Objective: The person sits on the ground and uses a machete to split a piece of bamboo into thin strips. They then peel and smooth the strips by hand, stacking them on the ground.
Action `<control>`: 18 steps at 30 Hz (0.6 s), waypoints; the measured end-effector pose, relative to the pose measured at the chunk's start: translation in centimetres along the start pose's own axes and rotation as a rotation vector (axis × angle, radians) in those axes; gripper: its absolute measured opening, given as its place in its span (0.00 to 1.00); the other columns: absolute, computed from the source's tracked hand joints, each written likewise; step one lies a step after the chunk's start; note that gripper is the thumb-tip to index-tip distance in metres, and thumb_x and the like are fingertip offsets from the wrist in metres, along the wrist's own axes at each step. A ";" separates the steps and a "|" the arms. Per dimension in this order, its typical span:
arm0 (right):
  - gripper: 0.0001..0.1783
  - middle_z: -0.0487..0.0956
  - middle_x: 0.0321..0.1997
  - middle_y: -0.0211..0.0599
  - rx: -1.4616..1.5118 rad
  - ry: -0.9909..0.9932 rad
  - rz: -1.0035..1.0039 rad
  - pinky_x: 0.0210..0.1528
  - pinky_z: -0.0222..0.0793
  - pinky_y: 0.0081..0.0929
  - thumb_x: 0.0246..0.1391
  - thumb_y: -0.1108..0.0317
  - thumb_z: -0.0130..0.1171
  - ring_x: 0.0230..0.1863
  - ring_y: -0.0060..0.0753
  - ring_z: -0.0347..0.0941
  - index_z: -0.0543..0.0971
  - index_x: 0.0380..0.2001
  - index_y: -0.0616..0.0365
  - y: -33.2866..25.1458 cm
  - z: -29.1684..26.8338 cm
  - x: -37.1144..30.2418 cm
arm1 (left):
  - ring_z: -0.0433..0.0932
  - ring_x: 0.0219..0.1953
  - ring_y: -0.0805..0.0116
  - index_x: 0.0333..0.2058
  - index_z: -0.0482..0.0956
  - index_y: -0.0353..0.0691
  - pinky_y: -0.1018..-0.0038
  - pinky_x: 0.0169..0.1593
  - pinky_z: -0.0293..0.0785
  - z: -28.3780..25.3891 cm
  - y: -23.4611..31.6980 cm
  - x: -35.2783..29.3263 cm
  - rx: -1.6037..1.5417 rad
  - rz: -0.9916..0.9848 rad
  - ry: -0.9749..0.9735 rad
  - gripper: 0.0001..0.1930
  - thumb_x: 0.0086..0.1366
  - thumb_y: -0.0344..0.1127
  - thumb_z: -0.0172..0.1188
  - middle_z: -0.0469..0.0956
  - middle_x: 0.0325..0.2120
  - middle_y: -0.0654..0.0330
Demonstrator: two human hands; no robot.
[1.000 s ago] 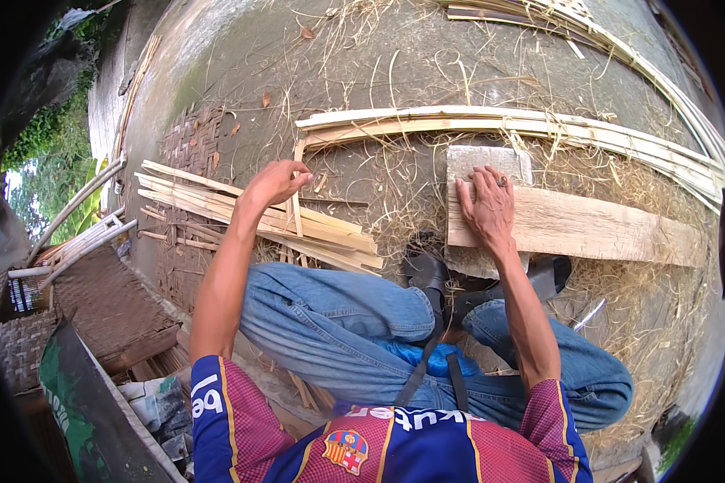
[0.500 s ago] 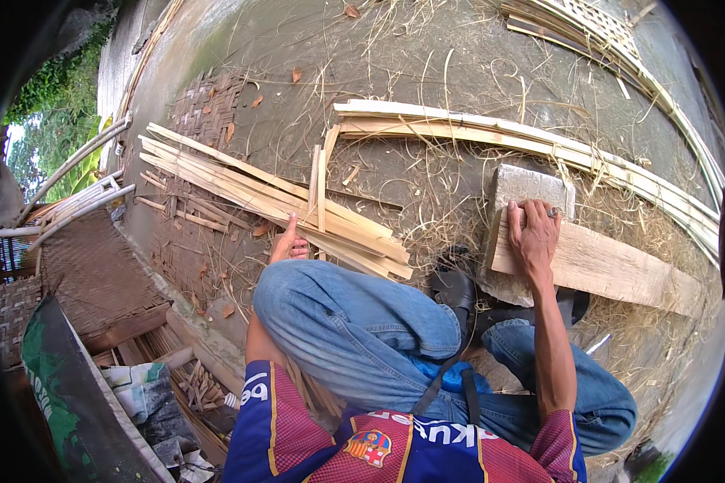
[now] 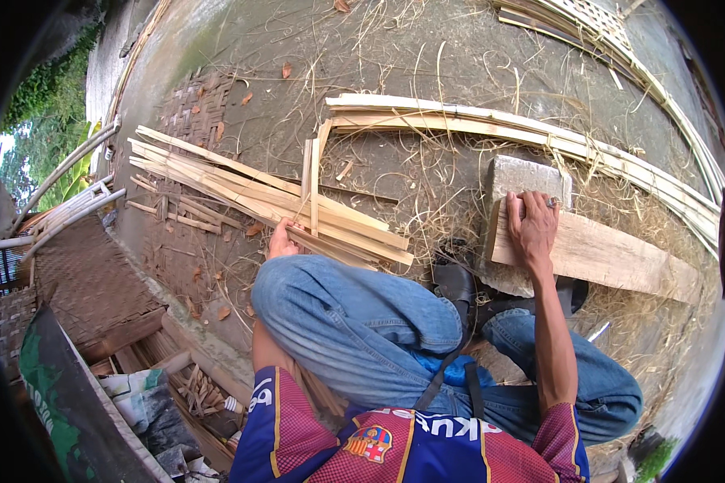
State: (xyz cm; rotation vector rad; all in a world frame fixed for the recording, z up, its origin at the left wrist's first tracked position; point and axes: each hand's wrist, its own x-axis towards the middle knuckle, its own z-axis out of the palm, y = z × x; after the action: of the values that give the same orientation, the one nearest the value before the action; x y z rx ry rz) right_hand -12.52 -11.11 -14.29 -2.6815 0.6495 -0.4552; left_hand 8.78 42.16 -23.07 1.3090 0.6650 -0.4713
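My left hand (image 3: 282, 239), partly hidden by my raised knee, is closed on a bamboo strip (image 3: 330, 247) at the near side of a pile of pale bamboo strips (image 3: 242, 187). Two short strips (image 3: 310, 181) lie crosswise over that pile. To the right, my right hand (image 3: 533, 229) lies on a tapered wooden plank (image 3: 612, 253), its fingers bent over the plank's far edge. Under the plank's left end sits a pale stone block (image 3: 528, 173). A small dark item, perhaps a ring, shows at the right hand's fingers.
Long bamboo lengths (image 3: 459, 125) lie beyond the block, with more (image 3: 572, 48) at the far right. Curly shavings (image 3: 427, 193) litter the ground. A woven mat (image 3: 193, 105) lies far left. A woven bamboo surface (image 3: 89, 258) and a dark green sheet (image 3: 60, 386) stand at left.
My left hand's raised finger has come down, and the hand has closed at the near strips. My right hand stays on the plank. The whole view has shifted slightly.
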 end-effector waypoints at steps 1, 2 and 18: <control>0.16 0.78 0.36 0.41 0.019 0.001 -0.001 0.54 0.61 0.44 0.64 0.55 0.56 0.43 0.47 0.73 0.78 0.30 0.56 0.0 0.0 0.0 | 0.77 0.37 0.55 0.39 0.70 0.33 0.62 0.47 0.81 1.3 0.9 0.0 -0.162 -0.188 0.190 0.10 0.59 0.27 0.55 0.74 0.33 0.51; 0.17 0.78 0.35 0.41 0.037 0.003 -0.001 0.54 0.61 0.44 0.64 0.54 0.56 0.43 0.46 0.73 0.78 0.30 0.56 0.0 -0.2 0.0 | 0.77 0.36 0.56 0.38 0.70 0.33 0.62 0.47 0.81 1.0 1.2 0.1 -0.196 -0.190 0.182 0.10 0.60 0.29 0.57 0.74 0.33 0.52; 0.22 0.82 0.46 0.42 0.662 0.089 0.277 0.57 0.67 0.38 0.68 0.49 0.51 0.52 0.38 0.77 0.82 0.43 0.58 3.9 -1.6 2.1 | 0.78 0.48 0.47 0.63 0.53 0.31 0.45 0.51 0.84 28.5 19.5 -16.2 -0.515 0.500 0.263 0.52 0.52 0.52 0.77 0.71 0.52 0.44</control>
State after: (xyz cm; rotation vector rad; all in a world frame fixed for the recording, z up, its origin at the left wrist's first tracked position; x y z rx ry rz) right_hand -12.82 -15.87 -13.92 -1.9290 0.7271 -0.5911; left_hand 14.95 17.61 5.43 0.9970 0.5953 0.2732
